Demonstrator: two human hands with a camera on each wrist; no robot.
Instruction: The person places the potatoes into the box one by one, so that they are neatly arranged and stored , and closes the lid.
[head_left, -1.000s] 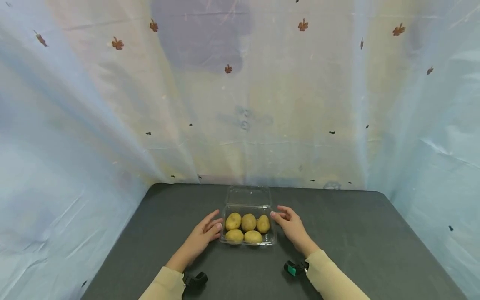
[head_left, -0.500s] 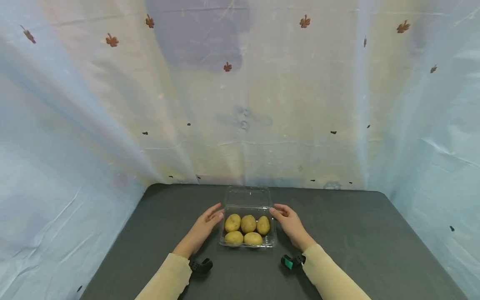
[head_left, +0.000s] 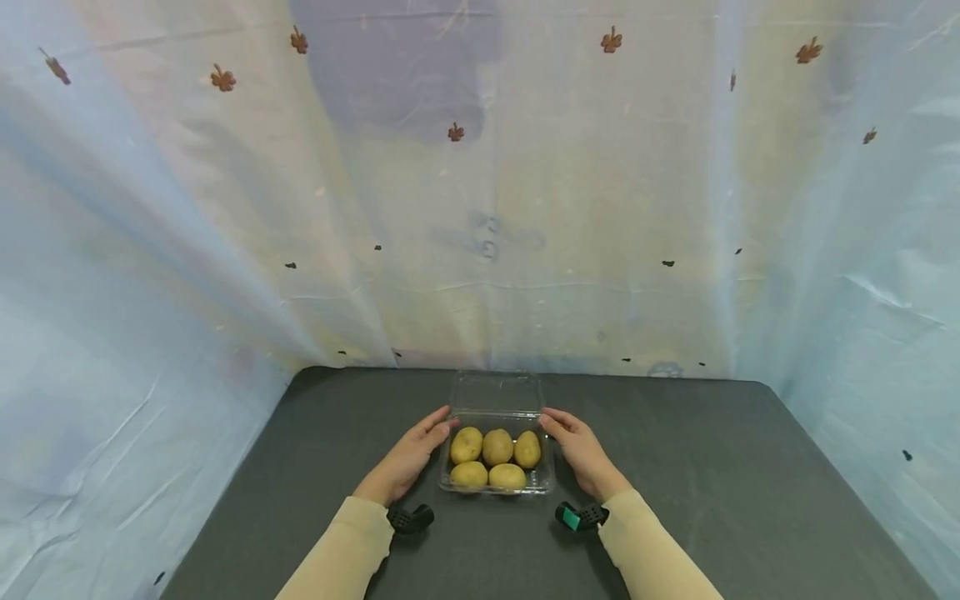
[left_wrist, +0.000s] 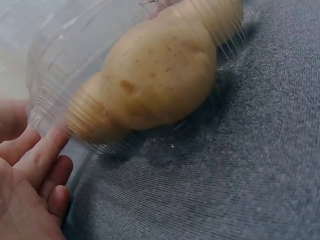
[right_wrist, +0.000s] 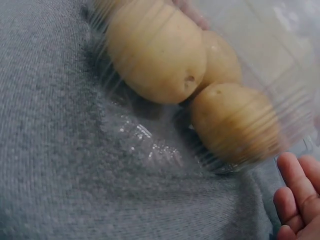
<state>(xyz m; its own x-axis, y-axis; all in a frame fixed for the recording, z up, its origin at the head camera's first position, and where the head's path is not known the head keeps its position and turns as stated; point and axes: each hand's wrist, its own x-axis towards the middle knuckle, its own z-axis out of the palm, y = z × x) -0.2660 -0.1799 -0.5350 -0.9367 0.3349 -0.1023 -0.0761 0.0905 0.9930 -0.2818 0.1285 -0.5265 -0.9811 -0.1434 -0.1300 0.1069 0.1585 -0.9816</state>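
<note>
A clear plastic clamshell container (head_left: 497, 492) stands in the middle of the dark cloth-covered table (head_left: 675, 492), its lid (head_left: 497, 392) raised at the back. Several yellow potatoes (head_left: 498, 447) lie inside in two rows. My left hand (head_left: 408, 458) holds the container's left side near the back corner, thumb over the rim; in the left wrist view its fingertips (left_wrist: 57, 137) meet the ribbed wall. At the opposite back corner my right hand (head_left: 585, 454) pinches the right rim, thumb on top. Its other fingers (right_wrist: 295, 180) reach along the outside in the right wrist view.
A pale plastic curtain (head_left: 570, 208) with brown leaf shapes hangs directly behind the table and along both sides. Black straps, one at the left wrist (head_left: 411, 519) and one at the right (head_left: 581, 517), hang low over the cloth.
My left hand has moved right and toward the back, from beside the container onto its rim. My right hand has slid slightly toward the back corner. The container stays almost in place.
</note>
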